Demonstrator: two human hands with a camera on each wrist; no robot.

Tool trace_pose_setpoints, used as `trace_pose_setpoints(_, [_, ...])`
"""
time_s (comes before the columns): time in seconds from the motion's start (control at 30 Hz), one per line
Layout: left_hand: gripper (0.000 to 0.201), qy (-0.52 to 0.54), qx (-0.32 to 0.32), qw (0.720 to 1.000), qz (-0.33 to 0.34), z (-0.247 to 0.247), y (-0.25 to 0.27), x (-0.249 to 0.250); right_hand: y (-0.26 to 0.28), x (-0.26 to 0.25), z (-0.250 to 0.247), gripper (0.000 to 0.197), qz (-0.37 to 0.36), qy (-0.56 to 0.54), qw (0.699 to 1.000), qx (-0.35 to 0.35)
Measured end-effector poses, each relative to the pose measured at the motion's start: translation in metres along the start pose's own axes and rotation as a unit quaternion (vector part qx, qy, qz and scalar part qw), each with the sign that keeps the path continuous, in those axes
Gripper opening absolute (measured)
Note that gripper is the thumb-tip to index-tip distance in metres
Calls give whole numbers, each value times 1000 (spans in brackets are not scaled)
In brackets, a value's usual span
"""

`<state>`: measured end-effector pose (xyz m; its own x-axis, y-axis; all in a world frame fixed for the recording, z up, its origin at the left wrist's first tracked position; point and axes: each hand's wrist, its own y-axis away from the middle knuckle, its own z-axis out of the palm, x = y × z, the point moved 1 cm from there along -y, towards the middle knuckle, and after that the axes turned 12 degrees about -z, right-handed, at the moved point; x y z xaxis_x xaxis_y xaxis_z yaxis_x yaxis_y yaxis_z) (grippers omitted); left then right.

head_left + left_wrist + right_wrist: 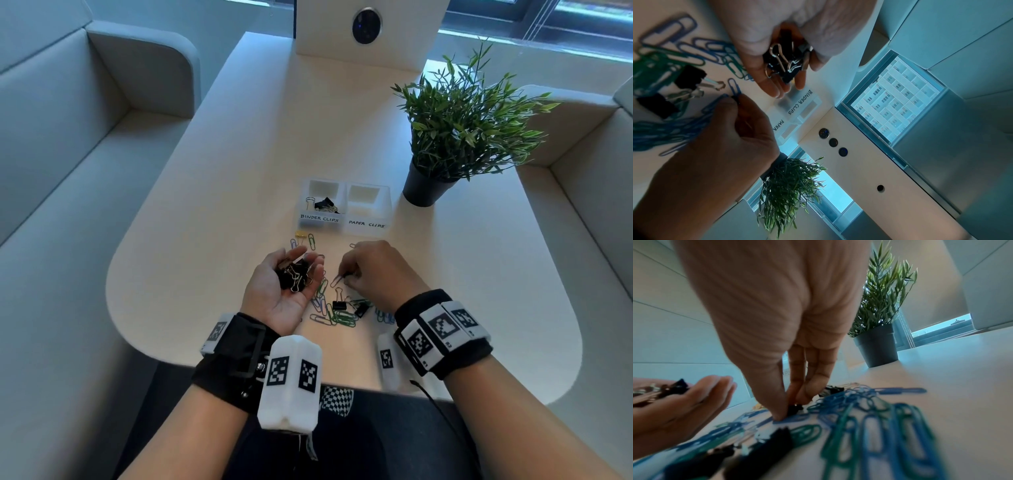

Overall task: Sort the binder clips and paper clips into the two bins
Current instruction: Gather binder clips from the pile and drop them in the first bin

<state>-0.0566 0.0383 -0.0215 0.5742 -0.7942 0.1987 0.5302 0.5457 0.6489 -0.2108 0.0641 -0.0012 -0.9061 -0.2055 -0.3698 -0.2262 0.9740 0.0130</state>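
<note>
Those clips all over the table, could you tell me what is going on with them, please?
A person is sorting them into two labelled bins. The left hand cups a bunch of black binder clips palm-up, while the right hand pinches something small in the pile of paper clips; which clip is unclear. The binder clips bin already holds a few; the paper clips bin looks empty. Two black binder clips remain on the table.

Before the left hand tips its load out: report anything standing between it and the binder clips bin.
Nothing visible blocks it. The left hand cups black binder clips; the binder clips bin lies just beyond, with only loose paper clips flat between.
</note>
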Motion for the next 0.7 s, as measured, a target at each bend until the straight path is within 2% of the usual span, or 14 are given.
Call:
trace_pose_setpoints(0.23, [31,3,3,1000,-7,0,-2,0,2,3,0,3,1,-60,997,56])
trace_pose_setpoints(0.37, [28,0,-1,1000,-10,2,-1,-2,5,3,-3,6,9,-102,990,99])
trace_pose_setpoints(0.47, [26,-1,-6,1000,-14,3,0,-3,7,-4,-11,8,12,-157,975,154])
trace_pose_setpoints(0.57, [27,-3,-1,1000,-12,4,-1,-6,4,-19,-20,4,-18,-221,955,199])
trace_pose_setpoints(0.7, [21,4,-16,1000,-13,7,-3,-7,-3,-34,-20,11,-64,-227,957,169])
